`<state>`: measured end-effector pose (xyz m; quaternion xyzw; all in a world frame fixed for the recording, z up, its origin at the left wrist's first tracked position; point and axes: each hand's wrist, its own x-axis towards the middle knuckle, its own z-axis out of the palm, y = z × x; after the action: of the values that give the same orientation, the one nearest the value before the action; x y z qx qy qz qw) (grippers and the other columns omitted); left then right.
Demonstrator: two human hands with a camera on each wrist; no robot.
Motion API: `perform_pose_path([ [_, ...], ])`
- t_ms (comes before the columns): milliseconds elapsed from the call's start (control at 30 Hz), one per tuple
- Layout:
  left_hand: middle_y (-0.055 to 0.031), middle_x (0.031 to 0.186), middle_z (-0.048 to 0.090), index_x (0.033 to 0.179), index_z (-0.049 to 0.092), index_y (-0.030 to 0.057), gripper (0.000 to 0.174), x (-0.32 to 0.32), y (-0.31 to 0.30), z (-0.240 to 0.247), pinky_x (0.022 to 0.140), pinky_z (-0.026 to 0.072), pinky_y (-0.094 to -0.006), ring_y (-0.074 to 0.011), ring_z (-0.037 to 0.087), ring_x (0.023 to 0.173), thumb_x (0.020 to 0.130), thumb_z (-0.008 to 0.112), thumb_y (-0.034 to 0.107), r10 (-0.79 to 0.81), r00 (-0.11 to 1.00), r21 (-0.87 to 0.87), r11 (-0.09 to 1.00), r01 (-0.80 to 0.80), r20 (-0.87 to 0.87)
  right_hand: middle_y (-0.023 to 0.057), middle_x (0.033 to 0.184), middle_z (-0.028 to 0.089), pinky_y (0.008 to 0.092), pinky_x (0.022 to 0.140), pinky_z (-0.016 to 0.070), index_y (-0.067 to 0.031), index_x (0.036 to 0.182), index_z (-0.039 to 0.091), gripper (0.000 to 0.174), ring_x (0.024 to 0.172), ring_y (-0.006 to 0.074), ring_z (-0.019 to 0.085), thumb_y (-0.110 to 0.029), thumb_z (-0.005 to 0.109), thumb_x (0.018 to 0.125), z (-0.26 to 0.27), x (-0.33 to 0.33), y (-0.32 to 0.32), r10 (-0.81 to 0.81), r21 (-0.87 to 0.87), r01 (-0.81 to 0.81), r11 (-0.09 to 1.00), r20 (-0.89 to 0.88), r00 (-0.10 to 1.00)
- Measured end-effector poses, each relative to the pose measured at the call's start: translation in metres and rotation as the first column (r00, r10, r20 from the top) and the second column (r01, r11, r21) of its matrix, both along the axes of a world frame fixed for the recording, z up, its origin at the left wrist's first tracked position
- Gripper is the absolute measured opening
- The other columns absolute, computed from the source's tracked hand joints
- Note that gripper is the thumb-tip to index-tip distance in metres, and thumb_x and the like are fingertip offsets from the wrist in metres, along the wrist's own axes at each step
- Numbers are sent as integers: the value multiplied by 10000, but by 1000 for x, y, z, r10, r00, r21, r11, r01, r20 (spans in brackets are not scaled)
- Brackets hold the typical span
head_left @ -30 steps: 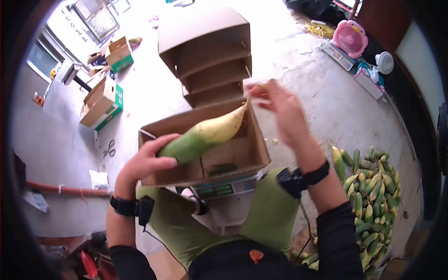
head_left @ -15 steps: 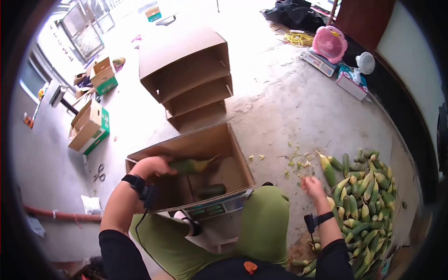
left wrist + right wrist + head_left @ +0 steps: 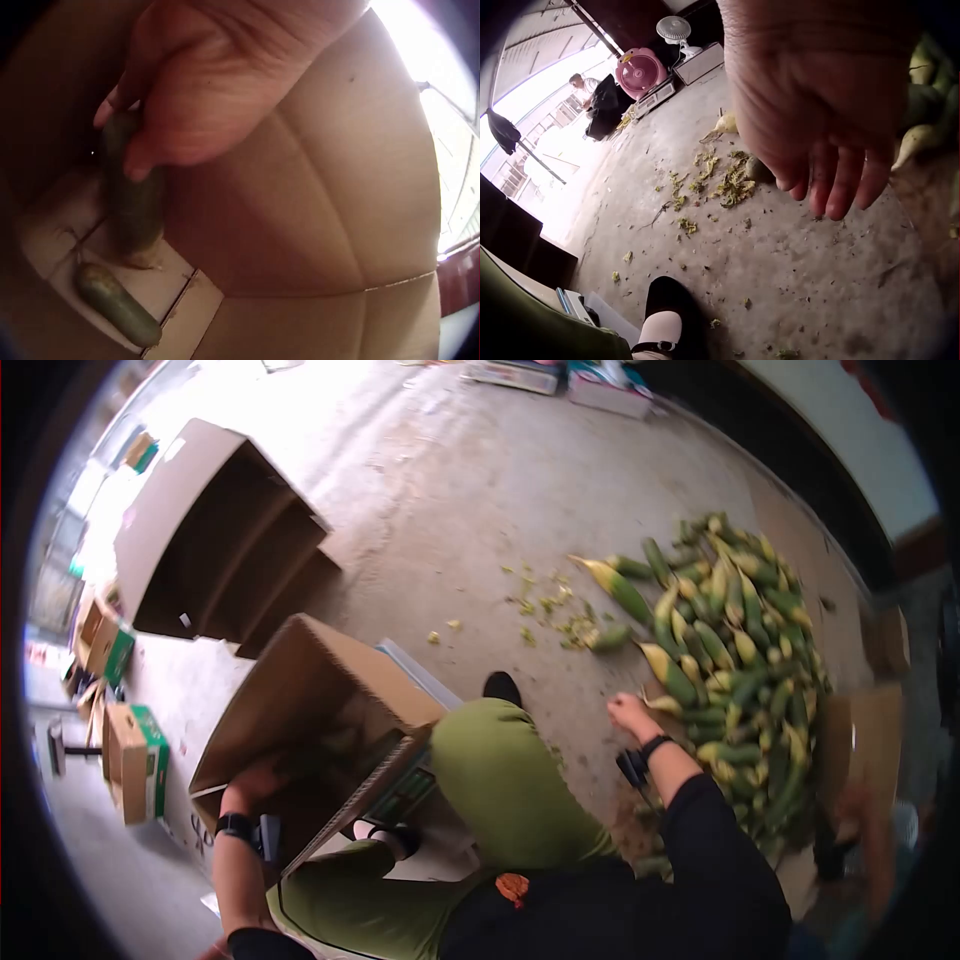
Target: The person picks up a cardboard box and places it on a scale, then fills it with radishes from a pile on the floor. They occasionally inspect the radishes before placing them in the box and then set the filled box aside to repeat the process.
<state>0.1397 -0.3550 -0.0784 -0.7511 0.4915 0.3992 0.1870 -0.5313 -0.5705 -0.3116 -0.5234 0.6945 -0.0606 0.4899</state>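
Observation:
Down inside the cardboard box, my left hand grips a large green radish. The left wrist view shows the thumb and fingers of the hand round the upper part of that radish, whose pale end points down at the box floor. A second green radish lies on the floor beside it. My right hand is over the ground at the left edge of the radish pile. In the right wrist view this hand hangs with loosely bent fingers, holding nothing.
Yellow-green trimmings are scattered on the concrete floor left of the pile. A tall stack of empty cartons stands beyond the box. Green-and-white cartons are at the far left. My shoe is near the trimmings.
My left hand has lowered the radish into the box. My right hand has let go of the radish's thin end and moved right, to the pile. The head view has swung right.

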Motion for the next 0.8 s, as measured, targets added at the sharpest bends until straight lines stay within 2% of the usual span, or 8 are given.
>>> perform_pose_path([
  [167,-167,1292,502,1342,399,38,600,-4,-8,37,1010,372,-358,-282,471,1200,803,612,192,52,991,6,999,-51,-122,162,835,660,372,734,494,-29,865,654,200,811,289,635,-188,589,762,8,2,-5,38,-90,-48,995,-110,993],
  [233,-124,1288,507,1339,409,35,559,-20,-9,72,998,378,-340,-245,480,1180,805,575,60,463,770,-46,845,-533,-439,163,849,659,377,740,492,-33,872,655,201,824,291,632,-187,595,758,0,-11,-5,47,-98,-58,994,-105,993],
  [367,-90,1280,502,1323,431,36,515,-57,5,123,977,387,-333,-213,487,1158,820,529,-8,444,695,-313,664,-679,-566,182,838,649,397,719,496,-35,878,639,214,816,332,625,-208,575,770,-26,-48,-14,-32,-134,14,991,-130,991],
  [433,-78,1285,489,1291,462,29,468,-83,15,144,949,393,-313,-192,491,1139,830,538,11,413,749,-498,567,-656,-518,200,848,644,410,727,501,-27,866,635,239,827,349,621,-236,552,787,-42,-64,-16,74,-256,-149,955,-280,957],
  [567,-89,1209,533,1193,526,18,364,-155,39,136,952,372,-327,-218,484,1150,832,555,59,438,824,-798,315,-515,-359,169,821,660,385,744,505,-51,804,664,173,813,304,642,-203,616,739,-90,-91,-20,-32,-167,-3,986,-208,978],
  [700,-124,1190,526,1141,559,10,352,-210,44,124,1069,212,-474,-309,430,1213,863,544,226,453,885,-888,444,-124,103,159,845,670,365,764,505,-54,815,677,164,829,280,649,-174,662,704,-78,-80,-37,-27,-106,0,994,-260,965],
  [733,-128,1196,523,1146,553,13,404,-218,46,122,1084,136,-523,-324,414,1227,898,488,325,478,866,-879,465,-107,147,157,848,671,365,762,504,-58,813,679,164,828,274,649,-182,663,706,-73,-77,-43,-65,-46,56,997,-228,972],
  [800,-130,1199,521,1149,550,11,428,-222,49,118,1082,139,-529,-328,409,1232,912,459,355,508,844,-900,429,-76,171,154,842,671,365,759,504,-58,812,679,159,825,271,648,-176,659,707,-70,-76,-59,-48,-78,29,997,-251,967],
])
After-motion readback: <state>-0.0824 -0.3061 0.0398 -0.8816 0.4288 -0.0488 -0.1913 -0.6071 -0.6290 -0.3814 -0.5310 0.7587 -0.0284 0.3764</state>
